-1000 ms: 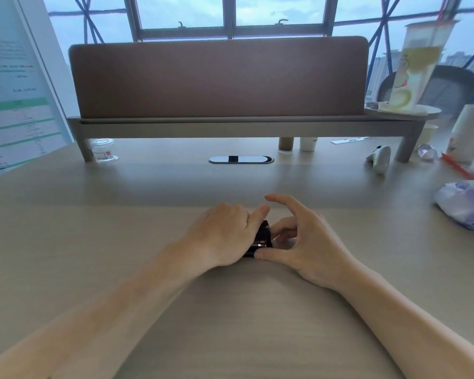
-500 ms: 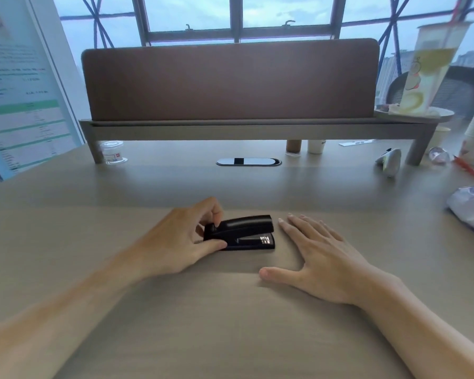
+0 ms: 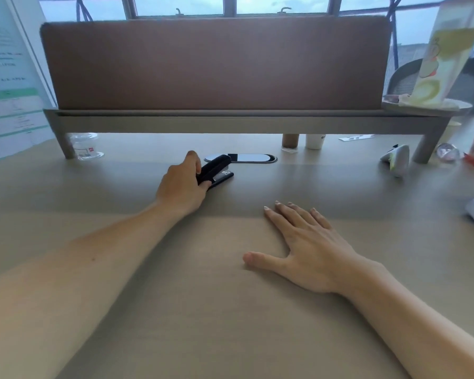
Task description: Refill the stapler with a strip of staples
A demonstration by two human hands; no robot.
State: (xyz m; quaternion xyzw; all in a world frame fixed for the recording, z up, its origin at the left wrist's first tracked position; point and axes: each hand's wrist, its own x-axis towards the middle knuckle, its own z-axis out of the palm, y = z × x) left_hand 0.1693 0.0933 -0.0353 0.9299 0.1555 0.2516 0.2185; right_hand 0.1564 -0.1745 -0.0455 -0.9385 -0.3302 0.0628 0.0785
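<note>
Right hand (image 3: 309,248) lies flat on the counter (image 3: 203,310), palm down, fingers spread, thumb out to the side, holding nothing. Bare forearms run in from both lower corners.

Farther out, left hand (image 3: 182,187) is stretched forward and closed around the rear end of the black stapler (image 3: 216,170), thumb under, fingers over the top. Stapler points away and to the right, top arm raised a little off the base at the front, metal showing between. Its nose sits just in front of the oval cable grommet (image 3: 248,158) set in the counter. Stapler well apart from the right hand.

Beyond that, a low shelf riser (image 3: 230,123) on angled legs spans the counter, brown padded panel (image 3: 214,62) standing on it. Clear plastic cup (image 3: 85,147) by the left leg, two small cups under the riser at right. Tall printed drink cup (image 3: 443,58) on the riser's right end. Windows behind.
</note>
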